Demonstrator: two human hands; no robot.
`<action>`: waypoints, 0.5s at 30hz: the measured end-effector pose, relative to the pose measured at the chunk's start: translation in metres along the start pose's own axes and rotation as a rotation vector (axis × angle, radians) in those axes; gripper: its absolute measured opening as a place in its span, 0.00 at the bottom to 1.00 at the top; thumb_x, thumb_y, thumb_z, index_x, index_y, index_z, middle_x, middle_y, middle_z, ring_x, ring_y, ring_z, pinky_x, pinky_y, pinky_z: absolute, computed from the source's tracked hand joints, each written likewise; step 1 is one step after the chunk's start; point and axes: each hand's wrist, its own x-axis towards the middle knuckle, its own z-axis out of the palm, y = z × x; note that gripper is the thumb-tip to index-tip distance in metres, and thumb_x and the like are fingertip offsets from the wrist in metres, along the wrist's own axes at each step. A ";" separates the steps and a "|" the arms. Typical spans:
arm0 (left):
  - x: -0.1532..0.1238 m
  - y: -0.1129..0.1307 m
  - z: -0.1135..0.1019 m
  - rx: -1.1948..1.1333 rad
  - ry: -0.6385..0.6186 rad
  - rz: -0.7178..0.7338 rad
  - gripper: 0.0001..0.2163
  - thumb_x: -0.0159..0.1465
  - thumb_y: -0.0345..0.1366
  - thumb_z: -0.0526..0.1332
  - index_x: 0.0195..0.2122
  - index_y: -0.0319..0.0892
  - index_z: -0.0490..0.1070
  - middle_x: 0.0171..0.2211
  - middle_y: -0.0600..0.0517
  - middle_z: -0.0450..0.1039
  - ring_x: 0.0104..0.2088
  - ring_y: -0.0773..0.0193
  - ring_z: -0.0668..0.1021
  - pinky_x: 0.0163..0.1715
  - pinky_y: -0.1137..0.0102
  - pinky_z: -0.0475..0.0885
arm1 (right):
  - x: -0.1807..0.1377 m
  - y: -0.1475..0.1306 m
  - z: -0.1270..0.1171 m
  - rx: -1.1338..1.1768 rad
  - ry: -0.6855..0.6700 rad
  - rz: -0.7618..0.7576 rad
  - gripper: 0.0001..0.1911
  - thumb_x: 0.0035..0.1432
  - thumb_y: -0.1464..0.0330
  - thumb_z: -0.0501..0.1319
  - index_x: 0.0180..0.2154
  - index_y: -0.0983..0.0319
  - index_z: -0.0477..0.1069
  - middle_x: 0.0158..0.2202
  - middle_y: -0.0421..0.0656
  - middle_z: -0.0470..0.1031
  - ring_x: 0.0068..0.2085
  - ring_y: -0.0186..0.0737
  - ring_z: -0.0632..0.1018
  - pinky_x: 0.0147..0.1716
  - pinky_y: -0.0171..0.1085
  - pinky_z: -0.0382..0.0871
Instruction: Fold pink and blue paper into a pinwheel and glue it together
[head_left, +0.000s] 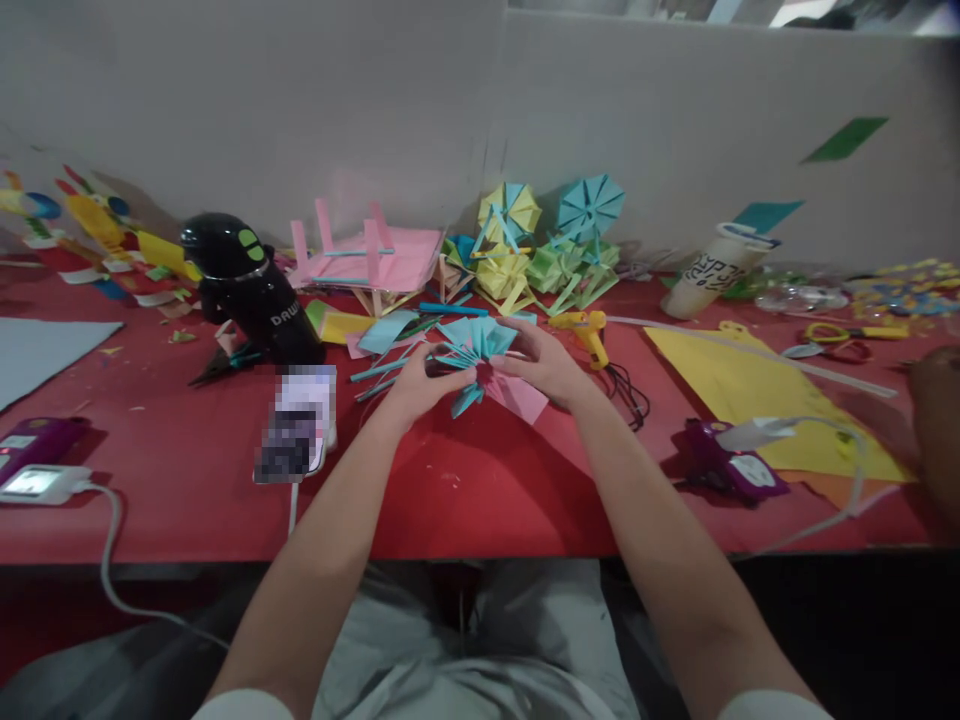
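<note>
Between my two hands is a blue pleated paper fan point(480, 340), spread nearly into a round, with its folds meeting near the middle. My left hand point(429, 383) grips its left side, thumb pointing toward the centre. The right side is held by my right hand point(546, 362), fingers curled over the top and thumb near the middle. A pink paper sheet point(522, 397) lies beneath the fan at the right. Rolled blue paper sticks point(379, 372) rest left of my left hand. A yellow glue gun point(589, 333) lies just beyond my right hand.
A black bottle point(255, 290) and a phone point(300, 420) stand at left. Behind are a pink paper table point(375, 258) and folded paper umbrellas point(591, 208). At right lie yellow sheets point(765, 400), a purple power socket point(731, 465), scissors point(825, 340) and a cup point(712, 270). Another person's arm point(937, 430) shows at the right edge.
</note>
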 end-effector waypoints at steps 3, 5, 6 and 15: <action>0.000 0.003 0.002 -0.231 -0.041 -0.095 0.19 0.49 0.40 0.74 0.39 0.39 0.72 0.36 0.49 0.79 0.36 0.63 0.80 0.44 0.64 0.74 | 0.000 -0.003 0.006 0.106 -0.064 -0.031 0.43 0.50 0.52 0.69 0.64 0.58 0.59 0.57 0.51 0.72 0.57 0.47 0.74 0.59 0.51 0.67; 0.001 0.004 0.003 -0.313 -0.079 -0.135 0.15 0.52 0.42 0.72 0.35 0.39 0.74 0.31 0.50 0.78 0.31 0.64 0.78 0.37 0.67 0.75 | -0.002 -0.005 0.009 0.110 -0.119 -0.068 0.47 0.48 0.50 0.70 0.65 0.55 0.56 0.61 0.52 0.67 0.61 0.50 0.70 0.59 0.52 0.67; 0.001 0.004 0.004 -0.341 -0.086 -0.153 0.14 0.53 0.43 0.71 0.34 0.39 0.74 0.29 0.50 0.77 0.29 0.65 0.77 0.34 0.69 0.75 | -0.003 -0.006 0.011 0.095 -0.136 -0.083 0.49 0.47 0.50 0.71 0.66 0.54 0.55 0.64 0.52 0.65 0.64 0.51 0.67 0.60 0.52 0.66; 0.004 0.005 0.006 -0.430 -0.044 -0.331 0.14 0.58 0.47 0.68 0.36 0.42 0.75 0.35 0.47 0.80 0.33 0.61 0.80 0.37 0.63 0.78 | -0.012 -0.005 0.014 -0.007 -0.097 -0.096 0.46 0.51 0.54 0.70 0.67 0.51 0.54 0.68 0.48 0.59 0.68 0.53 0.61 0.63 0.55 0.63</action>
